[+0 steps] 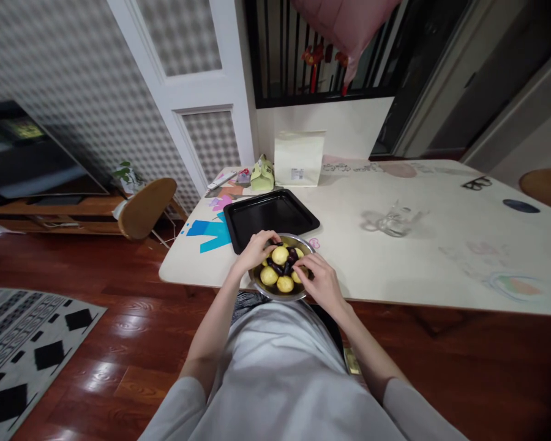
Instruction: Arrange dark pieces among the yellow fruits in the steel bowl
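both hands, left hand (256, 249) and right hand (320, 278), reach into fruit bowl (262, 291); grip unclear.

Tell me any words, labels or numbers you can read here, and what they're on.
None can be read.
Cream paper bag: small label, too small to read.
Green carton: print blurred.
Table: drawings only, no legible words.
Black tray and metal bowl: unmarked.

The left hand (256, 250) covers the far-left rim of the round steel bowl (259, 288), and its fingertips are hidden among the yellow and dark purple fruits (280, 255). Print on the cream paper bag (299, 158) is too small to read. The tabletop (441, 257) runs off the right edge.
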Demonstrator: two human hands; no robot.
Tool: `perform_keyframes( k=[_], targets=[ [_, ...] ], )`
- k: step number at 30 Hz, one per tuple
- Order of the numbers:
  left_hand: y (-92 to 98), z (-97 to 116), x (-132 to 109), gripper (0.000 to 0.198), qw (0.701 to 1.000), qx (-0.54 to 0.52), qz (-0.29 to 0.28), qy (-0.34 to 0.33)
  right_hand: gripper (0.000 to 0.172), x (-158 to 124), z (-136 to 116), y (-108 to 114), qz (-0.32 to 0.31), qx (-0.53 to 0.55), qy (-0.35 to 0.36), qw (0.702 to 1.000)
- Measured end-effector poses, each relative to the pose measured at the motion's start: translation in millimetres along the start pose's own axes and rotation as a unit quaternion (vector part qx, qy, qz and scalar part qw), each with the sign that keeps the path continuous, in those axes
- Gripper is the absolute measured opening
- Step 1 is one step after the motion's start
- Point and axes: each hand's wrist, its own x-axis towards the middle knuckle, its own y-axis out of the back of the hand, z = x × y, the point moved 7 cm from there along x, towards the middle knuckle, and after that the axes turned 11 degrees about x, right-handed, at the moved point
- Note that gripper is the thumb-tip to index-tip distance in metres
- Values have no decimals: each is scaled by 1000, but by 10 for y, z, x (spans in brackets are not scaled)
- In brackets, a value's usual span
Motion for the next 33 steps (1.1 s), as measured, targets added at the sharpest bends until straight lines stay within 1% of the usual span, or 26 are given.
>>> perform_keyframes(
  k=[3,8,11,13,16,21,26,33],
  targets=[
    [45,-18,-52,15,1000,1,4,11,12,-6,15,-11,-5,2,-5,1000],
    [91,-50,-213,10,999,3,13,49,13,-13,12,-47,-12,8,-3,1000],
    [106,-23,-278,17,998,-5,28,60,12,-12,5,-59,-10,13,3,1000],
    [106,0,-297,22,998,1,30,59,12,-11,6,-58,-9,16,4,1000],
    [97,19,-312,23,998,34,23,56,13,-12,11,-42,-8,16,2,1000],
    [89,3,-351,28,996,66,21,58,14,-13,26,-28,-10,13,-5,1000],
    [94,-25,-373,27,995,68,28,72,14,-13,35,-40,-8,14,-5,1000],
    [116,-37,-389,23,995,55,54,63,13,-15,46,-9,4,10,-4,1000]
  ],
)
